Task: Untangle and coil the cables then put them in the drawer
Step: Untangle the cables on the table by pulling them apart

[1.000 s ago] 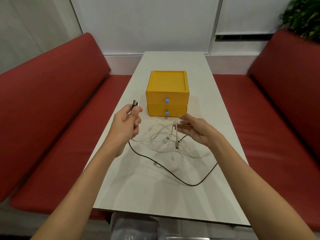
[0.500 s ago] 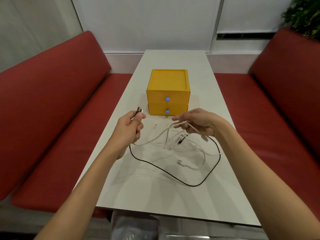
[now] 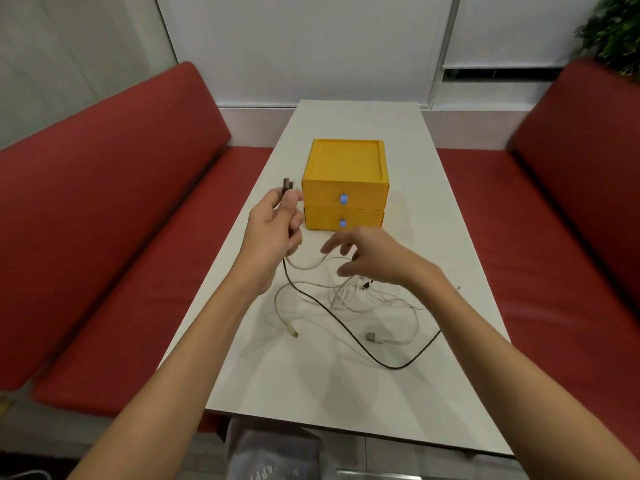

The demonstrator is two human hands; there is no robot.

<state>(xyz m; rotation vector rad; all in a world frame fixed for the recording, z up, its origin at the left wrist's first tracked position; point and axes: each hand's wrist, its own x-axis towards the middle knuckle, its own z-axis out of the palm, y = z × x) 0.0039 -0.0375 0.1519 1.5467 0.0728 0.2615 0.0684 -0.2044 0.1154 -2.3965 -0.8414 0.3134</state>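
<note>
Two hands work apart above the white table (image 3: 346, 403): my left hand (image 3: 273, 233) grips the black cable (image 3: 394, 367) just below its plug, raised beside the yellow two-drawer box (image 3: 344, 168), whose drawers are both closed. My right hand (image 3: 375, 258) hovers with fingers spread over the tangled white cables (image 3: 349, 294) lying on the table. Blur hides whether it holds a strand.

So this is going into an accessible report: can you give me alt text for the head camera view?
A person's left hand holds the plug end of a black cable while the right hand hovers, fingers spread, over a tangle of white cables on a white table. Behind them stands a yellow two-drawer box, both drawers shut, between red benches.
</note>
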